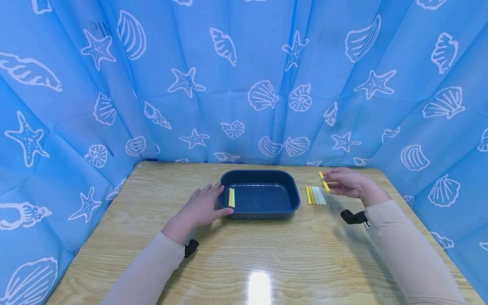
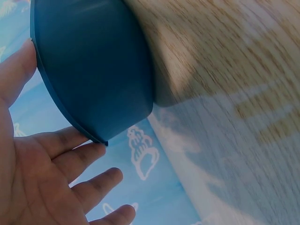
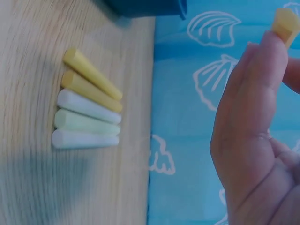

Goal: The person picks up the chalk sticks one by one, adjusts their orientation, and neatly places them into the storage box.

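A yellow chalk stick (image 1: 324,181) is pinched in the fingertips of my right hand (image 1: 345,183), raised above the table's right side. Its end shows as a yellow chalk tip (image 3: 287,23) in the right wrist view. Just left of that hand, a row of chalk sticks (image 1: 315,195), yellow ones beside whitish and pale green ones, lies on the table. My left hand (image 1: 202,204) rests its thumb and fingers, spread apart, on the left rim of a dark blue tub (image 1: 263,215). Inside the tub, against its left end, lie a yellow chalk stick (image 1: 230,198) and a pale one (image 1: 234,198).
The wooden table (image 1: 244,245) reaches back to a blue curtain (image 1: 244,110) printed with shells and starfish, which also hangs along both sides. A black wrist mount (image 1: 352,217) sticks out under the right wrist, another black mount (image 1: 191,248) under the left.
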Motion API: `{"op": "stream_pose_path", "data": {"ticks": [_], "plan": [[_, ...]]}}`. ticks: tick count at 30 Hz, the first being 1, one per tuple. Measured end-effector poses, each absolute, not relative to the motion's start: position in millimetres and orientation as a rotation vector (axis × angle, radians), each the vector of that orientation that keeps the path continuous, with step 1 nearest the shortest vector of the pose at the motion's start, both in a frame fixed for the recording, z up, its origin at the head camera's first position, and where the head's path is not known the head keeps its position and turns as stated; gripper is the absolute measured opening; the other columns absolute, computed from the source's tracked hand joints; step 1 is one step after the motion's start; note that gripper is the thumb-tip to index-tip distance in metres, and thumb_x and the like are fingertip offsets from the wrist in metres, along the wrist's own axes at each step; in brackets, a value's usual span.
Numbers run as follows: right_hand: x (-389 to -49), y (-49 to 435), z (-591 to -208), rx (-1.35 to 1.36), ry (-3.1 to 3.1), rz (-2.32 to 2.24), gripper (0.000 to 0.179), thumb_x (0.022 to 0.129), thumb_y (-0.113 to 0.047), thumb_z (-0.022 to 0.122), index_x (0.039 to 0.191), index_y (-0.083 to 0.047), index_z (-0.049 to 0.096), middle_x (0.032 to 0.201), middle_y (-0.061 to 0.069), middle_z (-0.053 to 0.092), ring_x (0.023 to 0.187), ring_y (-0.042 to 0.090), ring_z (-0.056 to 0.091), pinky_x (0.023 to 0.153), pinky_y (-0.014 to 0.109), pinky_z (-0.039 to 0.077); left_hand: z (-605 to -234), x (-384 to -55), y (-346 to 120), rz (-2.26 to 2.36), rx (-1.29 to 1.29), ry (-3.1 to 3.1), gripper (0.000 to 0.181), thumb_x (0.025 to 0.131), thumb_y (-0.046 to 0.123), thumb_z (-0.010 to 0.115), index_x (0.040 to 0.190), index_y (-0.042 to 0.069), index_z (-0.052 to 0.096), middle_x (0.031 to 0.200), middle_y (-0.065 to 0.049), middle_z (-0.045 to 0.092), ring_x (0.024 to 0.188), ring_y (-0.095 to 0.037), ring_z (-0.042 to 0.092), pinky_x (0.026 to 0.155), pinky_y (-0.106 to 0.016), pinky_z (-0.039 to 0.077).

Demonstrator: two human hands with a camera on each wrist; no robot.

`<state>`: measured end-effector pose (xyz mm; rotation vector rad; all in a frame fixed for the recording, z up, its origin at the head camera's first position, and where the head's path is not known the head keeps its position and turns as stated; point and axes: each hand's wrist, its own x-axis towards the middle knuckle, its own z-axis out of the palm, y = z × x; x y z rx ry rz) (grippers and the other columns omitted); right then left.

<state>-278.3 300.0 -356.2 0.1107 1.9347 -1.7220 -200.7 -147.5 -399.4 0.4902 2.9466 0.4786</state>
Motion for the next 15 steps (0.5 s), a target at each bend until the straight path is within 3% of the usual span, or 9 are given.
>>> {"op": "stream_pose_path", "data": {"ticks": [8, 15], "plan": [[-277, 289, -345, 0.107, 1.888, -1.737, 0.055, 0.102, -0.005, 0.052, 0.149, 0.006, 0.026, 0.096, 0.001, 0.061, 0.083, 0.008, 0.064, 0.074, 0.022, 0.058, -402, -202, -148, 0.472, 0.49, 2.948, 0.089, 0.092, 0.06, 0.062, 0.157, 0.006, 0.033, 0.163, -0.014, 0.026, 0.149, -0.04, 0.021, 0.119, -0.063, 0.013], [-274, 276, -335, 0.065, 1.843, -1.763, 0.037, 0.101, -0.006, 0.055, 0.134, 0.001, 0.04, 0.093, 0.0, 0.063, 0.078, 0.007, 0.064, 0.072, 0.021, 0.058, -402, -202, -148, 0.471, 0.481, 2.945, 0.089, 0.092, 0.06, 0.062, 0.157, 0.006, 0.032, 0.163, -0.014, 0.025, 0.15, -0.039, 0.021, 0.119, -0.063, 0.013]]}}
